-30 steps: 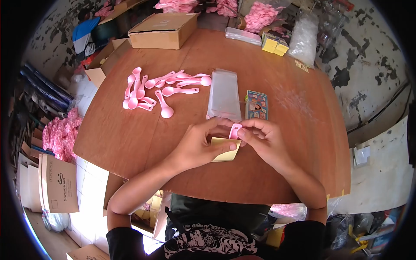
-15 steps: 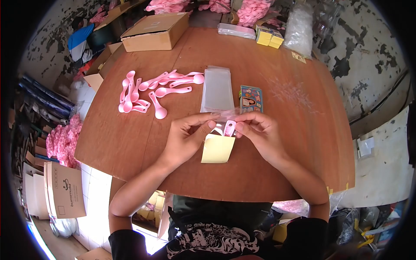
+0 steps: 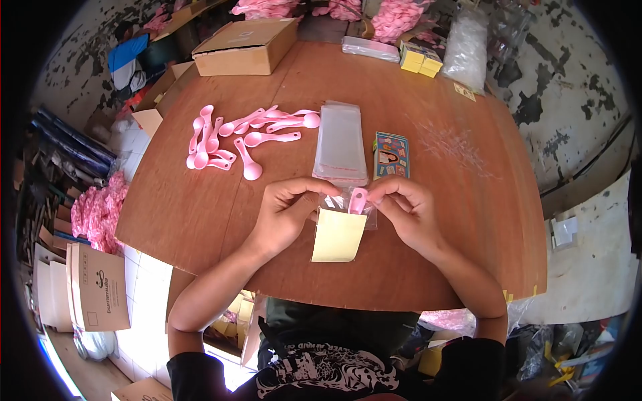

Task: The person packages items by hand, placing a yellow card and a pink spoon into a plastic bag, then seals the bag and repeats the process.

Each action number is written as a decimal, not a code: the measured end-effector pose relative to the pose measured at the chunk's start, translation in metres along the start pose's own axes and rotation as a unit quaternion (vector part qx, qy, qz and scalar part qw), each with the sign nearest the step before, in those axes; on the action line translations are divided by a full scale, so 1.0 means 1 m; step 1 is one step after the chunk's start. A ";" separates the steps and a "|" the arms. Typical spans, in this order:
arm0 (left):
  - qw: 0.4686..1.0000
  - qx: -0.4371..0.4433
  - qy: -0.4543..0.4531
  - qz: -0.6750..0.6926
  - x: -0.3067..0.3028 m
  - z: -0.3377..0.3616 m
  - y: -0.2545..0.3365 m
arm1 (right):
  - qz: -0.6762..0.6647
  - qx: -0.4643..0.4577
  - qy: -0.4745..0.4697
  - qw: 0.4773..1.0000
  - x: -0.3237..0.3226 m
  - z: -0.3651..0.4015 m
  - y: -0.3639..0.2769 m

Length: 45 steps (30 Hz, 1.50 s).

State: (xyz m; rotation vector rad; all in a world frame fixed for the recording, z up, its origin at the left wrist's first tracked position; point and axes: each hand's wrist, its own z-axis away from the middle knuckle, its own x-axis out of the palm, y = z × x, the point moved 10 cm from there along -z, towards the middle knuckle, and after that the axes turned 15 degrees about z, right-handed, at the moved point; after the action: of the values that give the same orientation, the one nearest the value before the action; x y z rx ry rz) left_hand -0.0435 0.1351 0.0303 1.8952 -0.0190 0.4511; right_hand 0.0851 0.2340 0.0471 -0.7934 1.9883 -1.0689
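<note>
Between my hands is a clear plastic bag (image 3: 372, 219) with a pale yellow card (image 3: 338, 236) and a pink measuring spoon (image 3: 358, 200) in it; only the spoon's holed handle shows above the card. My left hand (image 3: 286, 212) pinches the bag's upper left edge, its thumb partly hidden. On the opposite side, my right hand (image 3: 406, 206) pinches the upper right edge beside the handle. A stack of flat clear bags (image 3: 340, 140) lies just beyond my fingers, and a stack of printed cards (image 3: 392, 154) is to its right.
Several loose pink spoons (image 3: 249, 160) lie on the left of the brown table (image 3: 221, 234). At the back stand a cardboard box (image 3: 244, 50), yellow card stacks (image 3: 420, 60) and a bulky plastic roll (image 3: 466, 53). A person in blue (image 3: 128, 59) is at the far left.
The folded top of the bag has come down towards me, and the card sits slightly lower. My right fingers have shifted up along the bag's edge. My left thumb has tucked behind.
</note>
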 end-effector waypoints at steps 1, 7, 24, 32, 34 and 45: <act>1.000 -0.007 0.001 0.009 0.000 0.000 -0.001 | 0.010 -0.018 0.000 1.000 0.000 0.001 -0.004; 1.000 0.002 -0.021 0.020 0.004 0.001 0.003 | 0.029 -0.019 -0.003 0.999 0.001 0.003 -0.010; 0.957 -0.079 -0.170 -0.221 0.013 0.094 0.046 | -0.023 0.045 0.014 0.999 -0.002 0.006 -0.003; 0.703 -0.416 -0.240 -0.524 -0.111 0.285 -0.071 | 0.304 -0.035 0.067 0.950 -0.024 -0.045 0.004; 0.648 -0.429 -0.245 -0.580 -0.116 0.290 -0.076 | 0.475 -0.100 -0.004 0.874 -0.008 -0.059 0.002; 0.850 0.050 -0.381 -0.361 0.098 0.077 0.057 | 0.540 -0.023 -0.068 0.838 -0.001 -0.086 0.047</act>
State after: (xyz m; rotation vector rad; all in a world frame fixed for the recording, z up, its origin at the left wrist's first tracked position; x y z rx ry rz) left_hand 0.0569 0.0641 0.0903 1.9014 0.1912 -0.8367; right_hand 0.0070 0.2926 0.0403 0.2861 1.8714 -0.2621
